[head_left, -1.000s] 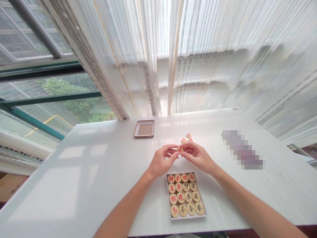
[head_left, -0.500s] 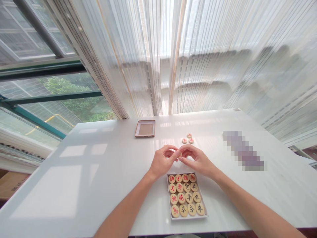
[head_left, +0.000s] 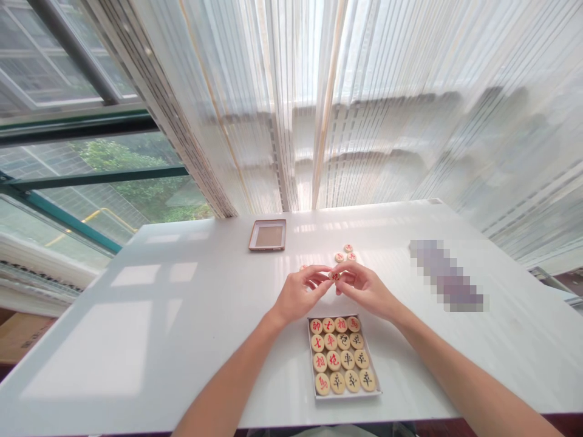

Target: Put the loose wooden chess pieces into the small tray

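Note:
My left hand [head_left: 298, 293] and my right hand [head_left: 364, 287] meet above the white table [head_left: 150, 315], fingertips pinched together on one round wooden chess piece [head_left: 334, 275] with a red character. Just in front of them lies a shallow white box [head_left: 371, 391] filled with several round chess pieces [head_left: 339, 359] marked in red and black, laid in rows. Three loose pieces [head_left: 345, 254] rest on the table beyond my hands. Another piece [head_left: 303, 267] peeks out behind my left fingers.
A small brown-rimmed tray or lid [head_left: 268, 235] sits farther back on the table. A blurred-out patch [head_left: 446, 276] covers something at the right. Sheer striped curtains [head_left: 364, 103] hang behind the table, and a window [head_left: 91, 176] is at the left.
Both hands stay together on the one piece, which was turned down and hidden between the fingers half a second ago and now shows again. The view shifted slightly.

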The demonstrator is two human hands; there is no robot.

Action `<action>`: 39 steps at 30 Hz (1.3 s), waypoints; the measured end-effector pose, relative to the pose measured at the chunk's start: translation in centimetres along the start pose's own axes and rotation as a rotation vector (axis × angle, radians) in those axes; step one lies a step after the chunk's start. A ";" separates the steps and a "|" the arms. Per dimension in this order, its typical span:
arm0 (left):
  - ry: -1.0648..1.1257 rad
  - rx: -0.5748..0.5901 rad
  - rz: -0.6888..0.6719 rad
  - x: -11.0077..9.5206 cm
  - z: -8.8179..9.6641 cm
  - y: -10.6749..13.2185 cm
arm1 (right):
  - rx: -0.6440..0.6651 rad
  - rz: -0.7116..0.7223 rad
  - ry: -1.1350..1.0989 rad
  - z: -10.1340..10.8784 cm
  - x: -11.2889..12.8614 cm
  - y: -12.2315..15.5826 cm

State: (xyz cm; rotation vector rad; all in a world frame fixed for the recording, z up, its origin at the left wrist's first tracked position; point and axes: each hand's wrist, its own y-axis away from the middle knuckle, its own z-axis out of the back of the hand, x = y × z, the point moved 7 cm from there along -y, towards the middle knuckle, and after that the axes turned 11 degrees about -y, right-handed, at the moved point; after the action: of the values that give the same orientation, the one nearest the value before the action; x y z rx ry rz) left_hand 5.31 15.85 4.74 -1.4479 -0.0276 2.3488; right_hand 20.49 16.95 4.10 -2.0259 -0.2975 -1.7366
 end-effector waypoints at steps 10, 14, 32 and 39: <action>-0.255 0.275 -0.117 -1.3 -1.8 1.2 | -0.150 0.043 0.056 2.0 1.4 -0.3; -0.329 0.383 -0.110 -0.9 -2.8 1.7 | -0.149 0.055 0.204 1.0 3.8 1.3; -0.285 0.448 -0.101 -0.3 -3.4 1.8 | -0.164 -0.051 0.457 -3.8 2.8 10.9; -0.265 0.460 -0.090 -0.2 -3.3 1.9 | -0.211 -0.194 0.481 -3.9 2.6 11.0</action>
State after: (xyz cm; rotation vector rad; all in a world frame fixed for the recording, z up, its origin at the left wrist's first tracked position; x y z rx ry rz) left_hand 7.68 13.47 2.97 -0.8956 0.3460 2.2601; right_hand 22.49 5.16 4.85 -1.6782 -0.1609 -2.3942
